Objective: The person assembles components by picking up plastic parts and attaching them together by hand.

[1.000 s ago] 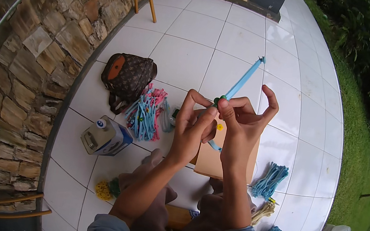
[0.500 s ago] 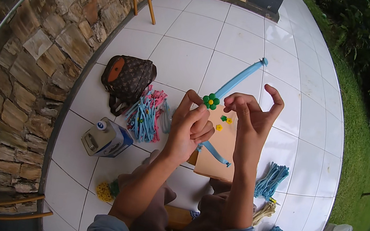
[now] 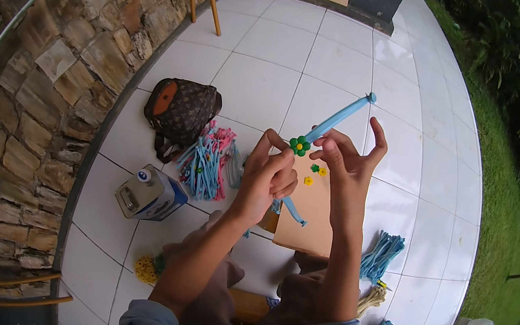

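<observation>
A light-blue fabric strap (image 3: 347,115) with a small knob at its upper end runs slantwise through my hands. On it sits a green flower-shaped piece (image 3: 300,146) with a yellow middle. My left hand (image 3: 265,178) is closed, pinching strap and flower between thumb and forefinger. The strap's lower tail (image 3: 294,211) hangs out below that hand. My right hand (image 3: 348,166) has its thumb and a bent finger closed at the strap just right of the flower, another finger raised. Below lie yellow flower pieces (image 3: 309,181) and a small green one (image 3: 315,168) on a brown board (image 3: 303,231).
Left on the white tiles stand a brown backpack (image 3: 179,112), a pile of blue and pink straps (image 3: 204,164) and a metal can (image 3: 149,194). Yellow pieces (image 3: 148,270) lie near my leg. Blue strap bundles (image 3: 382,255) are at right. A stone wall (image 3: 46,94) borders the left.
My right fingers have come in against the strap beside the flower. The strap's upper end has dipped slightly, its lower tail has swung left, and the flower has shifted slightly right.
</observation>
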### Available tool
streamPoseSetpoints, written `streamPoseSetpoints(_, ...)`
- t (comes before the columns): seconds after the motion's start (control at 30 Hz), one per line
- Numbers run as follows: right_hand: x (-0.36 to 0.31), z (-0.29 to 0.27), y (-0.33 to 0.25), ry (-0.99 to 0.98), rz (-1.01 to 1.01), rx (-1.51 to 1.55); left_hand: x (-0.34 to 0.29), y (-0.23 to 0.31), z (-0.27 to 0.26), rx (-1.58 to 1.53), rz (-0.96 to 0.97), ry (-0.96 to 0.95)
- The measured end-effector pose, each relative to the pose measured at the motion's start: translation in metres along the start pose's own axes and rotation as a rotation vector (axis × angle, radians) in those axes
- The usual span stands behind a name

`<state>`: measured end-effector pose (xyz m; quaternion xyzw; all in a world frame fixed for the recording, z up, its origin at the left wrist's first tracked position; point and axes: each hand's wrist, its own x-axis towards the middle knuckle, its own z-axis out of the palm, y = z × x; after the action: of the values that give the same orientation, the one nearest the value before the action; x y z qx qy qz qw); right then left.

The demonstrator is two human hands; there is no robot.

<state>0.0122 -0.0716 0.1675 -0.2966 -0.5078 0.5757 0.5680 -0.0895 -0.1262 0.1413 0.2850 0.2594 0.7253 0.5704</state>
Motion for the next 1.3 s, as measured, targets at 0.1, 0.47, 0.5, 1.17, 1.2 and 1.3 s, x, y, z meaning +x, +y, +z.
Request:
streamPoseSetpoints(0.1, -0.008, 0.005, 0.009, -0.122, 0.124, -0.027, 0.001, -0.006, -0.012, 0.1, 0.0, 0.023)
streamPoseSetpoints(0.47, 0.007, 0.003, 0.043, 0.066, 0.041, 0.062, -0.006, 0.014, -0.068, 0.69, -0.297, 0.275)
streamPoseSetpoints(0.5, 0.006, 0.005, 0.044, 0.044, 0.087, 0.169, -0.006, 0.017, -0.077, 0.578, -0.638, 0.128)
streamPoseSetpoints(1.17, -0.015, -0.016, 0.052, -0.382, 0.287, -0.332, -0.017, 0.025, -0.069, 1.094, 0.204, 0.108)
streamPoseSetpoints(1.2, -0.015, -0.012, 0.051, -0.395, 0.243, -0.111, -0.017, 0.025, -0.066, 1.288, 0.152, 0.043)
streamPoseSetpoints(1.3, -0.014, -0.013, 0.054, -0.336, 0.25, 0.069, -0.016, 0.015, -0.064, 1.393, 0.287, -0.059)
